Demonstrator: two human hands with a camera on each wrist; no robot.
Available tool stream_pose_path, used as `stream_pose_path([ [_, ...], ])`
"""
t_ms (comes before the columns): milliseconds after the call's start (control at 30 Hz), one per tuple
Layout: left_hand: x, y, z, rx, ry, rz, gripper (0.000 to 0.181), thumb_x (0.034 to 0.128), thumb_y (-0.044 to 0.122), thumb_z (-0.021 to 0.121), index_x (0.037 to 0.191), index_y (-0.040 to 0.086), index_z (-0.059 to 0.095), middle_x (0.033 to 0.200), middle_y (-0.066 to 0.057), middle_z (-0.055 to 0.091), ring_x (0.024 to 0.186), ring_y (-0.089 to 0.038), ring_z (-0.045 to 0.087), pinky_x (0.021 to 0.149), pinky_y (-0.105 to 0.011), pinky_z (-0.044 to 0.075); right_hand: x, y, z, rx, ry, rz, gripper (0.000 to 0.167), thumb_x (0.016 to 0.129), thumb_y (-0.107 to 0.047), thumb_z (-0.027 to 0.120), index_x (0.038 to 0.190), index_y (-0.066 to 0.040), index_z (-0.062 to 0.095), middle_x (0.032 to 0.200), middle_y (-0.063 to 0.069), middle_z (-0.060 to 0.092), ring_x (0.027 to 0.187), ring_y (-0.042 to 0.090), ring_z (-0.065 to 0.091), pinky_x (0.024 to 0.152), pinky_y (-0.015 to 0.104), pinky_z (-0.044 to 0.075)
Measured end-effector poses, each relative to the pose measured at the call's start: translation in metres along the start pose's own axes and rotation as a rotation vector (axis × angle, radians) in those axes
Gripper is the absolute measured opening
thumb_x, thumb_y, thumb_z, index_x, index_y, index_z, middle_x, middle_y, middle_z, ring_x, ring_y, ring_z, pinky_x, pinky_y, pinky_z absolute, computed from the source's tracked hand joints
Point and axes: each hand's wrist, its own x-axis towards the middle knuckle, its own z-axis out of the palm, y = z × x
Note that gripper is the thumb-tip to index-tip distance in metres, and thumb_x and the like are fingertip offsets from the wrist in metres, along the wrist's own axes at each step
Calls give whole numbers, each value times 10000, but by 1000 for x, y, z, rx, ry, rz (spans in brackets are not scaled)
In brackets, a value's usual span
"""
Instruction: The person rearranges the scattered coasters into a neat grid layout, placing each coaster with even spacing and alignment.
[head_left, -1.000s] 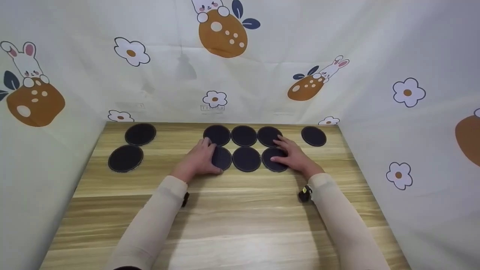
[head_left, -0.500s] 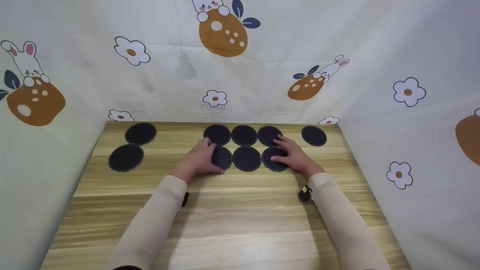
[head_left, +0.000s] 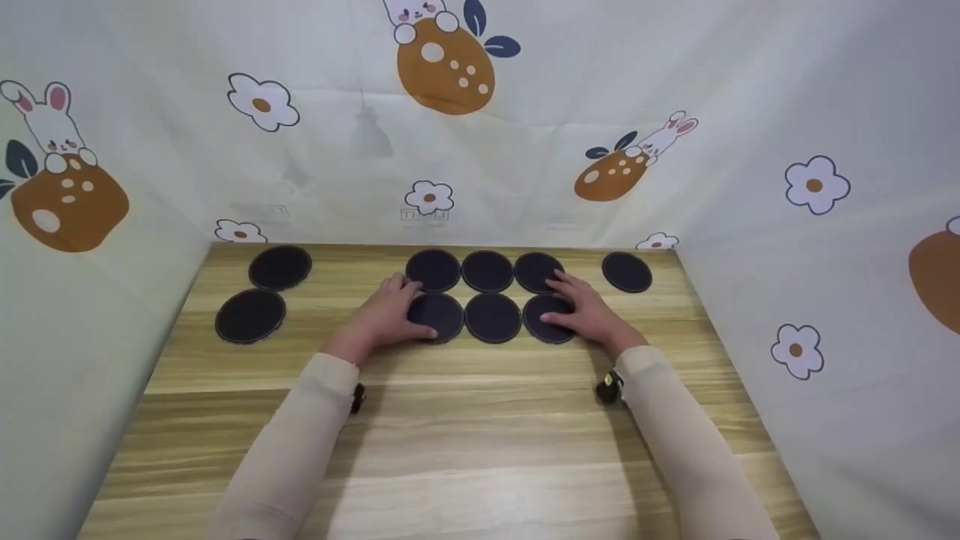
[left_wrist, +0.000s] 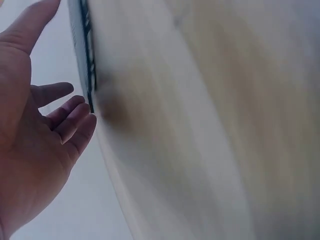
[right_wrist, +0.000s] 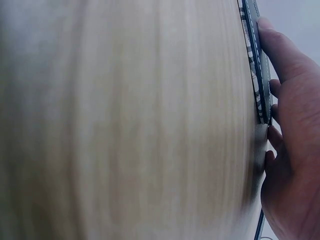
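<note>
Six dark round pads lie flat in two rows of three at the middle back of the table. My left hand (head_left: pixel 382 313) is at the left side of the front-left pad (head_left: pixel 436 318), its thumb over that pad's front edge. In the left wrist view the fingers of this hand (left_wrist: pixel 45 115) are spread beside a pad's edge (left_wrist: pixel 86 55). My right hand (head_left: pixel 589 311) rests on the front-right pad (head_left: pixel 541 330), with fingertips over the back-right pad (head_left: pixel 534 271). The right wrist view shows the thumb of the hand (right_wrist: pixel 300 125) on a stitched pad edge (right_wrist: pixel 256 65).
Two more dark pads lie at the back left, one at the back (head_left: pixel 280 267) and one nearer (head_left: pixel 250 316). Another pad (head_left: pixel 627 271) is at the back right. Patterned pale cloth (head_left: pixel 510 180) stands around the wooden table's (head_left: pixel 480 435) back and sides.
My left hand has shifted a little to the left, uncovering more of the front-left pad. The right hand and the pads have not visibly moved.
</note>
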Motion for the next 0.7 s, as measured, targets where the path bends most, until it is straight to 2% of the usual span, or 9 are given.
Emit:
stream_pose_path([
  [167,-13,-29,-18,-23,113,-35,818,943,402,872,1529,-77,561,1443,-279,521,1352,-463,508,1173,-603,446,0,0,0,-9,0,2,800,967,-357,880,1625,-48,546,1777,196,336,1631,484,267,1316,650,212],
  [333,-42,-60,-47,-27,224,-138,691,996,331,808,1487,-98,579,1489,-328,500,1402,-521,476,1198,-658,404,-1,0,-1,0,1,14,804,971,-367,878,1630,-53,541,1784,185,327,1635,475,261,1318,644,208],
  [433,-63,-77,-64,-18,278,-205,680,1007,326,790,1485,-108,576,1518,-350,466,1416,-555,446,1201,-704,379,-1,2,0,20,6,11,802,970,-344,881,1628,-39,538,1781,201,322,1628,487,261,1315,654,199],
  [567,-89,-106,-79,-30,346,-295,699,1017,345,776,1487,-125,559,1533,-395,426,1427,-604,403,1193,-751,346,0,5,2,36,13,0,803,965,-315,889,1628,-32,535,1779,209,322,1624,481,270,1319,636,201],
  [700,-112,-138,-85,-52,353,-370,818,1022,422,765,1531,-154,482,1551,-443,367,1431,-651,344,1149,-783,349,1,6,2,32,7,-2,808,962,-319,893,1631,-38,535,1780,203,323,1626,470,273,1323,621,204],
])
